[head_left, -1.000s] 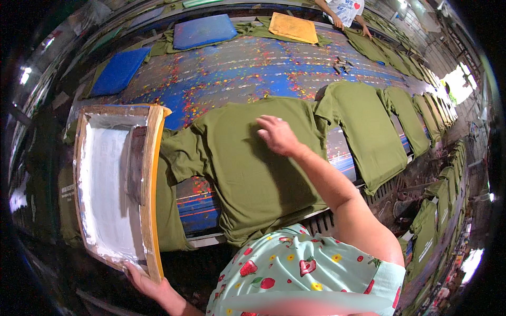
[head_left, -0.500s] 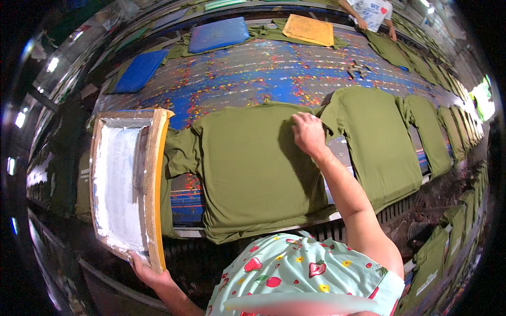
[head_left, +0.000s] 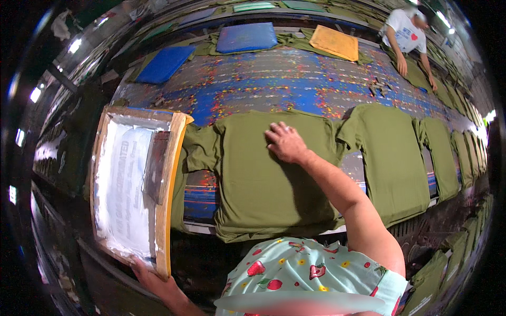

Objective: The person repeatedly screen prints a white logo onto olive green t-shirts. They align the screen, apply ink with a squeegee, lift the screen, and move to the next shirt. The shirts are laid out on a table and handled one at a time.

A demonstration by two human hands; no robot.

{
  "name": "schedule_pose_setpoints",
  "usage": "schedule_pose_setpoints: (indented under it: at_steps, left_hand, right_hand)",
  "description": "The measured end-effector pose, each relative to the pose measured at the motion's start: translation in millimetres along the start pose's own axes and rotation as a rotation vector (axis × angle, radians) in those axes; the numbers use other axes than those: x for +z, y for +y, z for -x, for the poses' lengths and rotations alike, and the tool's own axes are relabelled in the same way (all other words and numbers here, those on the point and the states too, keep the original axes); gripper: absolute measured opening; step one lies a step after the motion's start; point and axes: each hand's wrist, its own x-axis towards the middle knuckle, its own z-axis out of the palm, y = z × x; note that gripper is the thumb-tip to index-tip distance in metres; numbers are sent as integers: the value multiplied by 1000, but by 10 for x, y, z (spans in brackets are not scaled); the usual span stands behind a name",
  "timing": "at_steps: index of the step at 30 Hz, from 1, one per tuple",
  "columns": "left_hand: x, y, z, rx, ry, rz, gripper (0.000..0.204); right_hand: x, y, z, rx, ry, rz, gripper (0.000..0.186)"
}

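Observation:
A wooden screen-printing frame [head_left: 126, 189], smeared with white ink on its mesh, stands at the left over the table. My left hand [head_left: 154, 282] grips its near end, with the fingers partly behind the wood. Inside the frame, a dark squeegee [head_left: 157, 168] leans along the right side. My right hand [head_left: 286, 143] lies with its fingers spread on the upper middle of an olive green T-shirt [head_left: 258, 189], which is laid flat in front of me. The shirt's left sleeve reaches toward the frame.
More olive shirts [head_left: 395, 163] lie in a row to the right. Across the paint-spotted table [head_left: 253, 84] are blue screens [head_left: 246, 37] and a yellow one [head_left: 334, 42] on shirts. A co-worker [head_left: 408, 37] handles a shirt at the far right. Small dark pieces [head_left: 379, 87] lie nearby.
My right hand has slid left across the shirt, from near its right shoulder to the upper middle. My left hand keeps hold of the frame. The view has shifted, showing more of the co-worker.

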Motion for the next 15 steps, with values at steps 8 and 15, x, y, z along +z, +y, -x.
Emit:
schedule_pose_setpoints:
  at_steps: [8, 15]
  left_hand:
    - [237, -376, -399, -214, 8, 346, 62]
    - [275, -317, -660, -422, 49, 557, 63]
  right_hand:
    - [467, -659, -1104, -181, -70, 95, 74]
    - [376, -1712, 78, -480, -156, -5, 79]
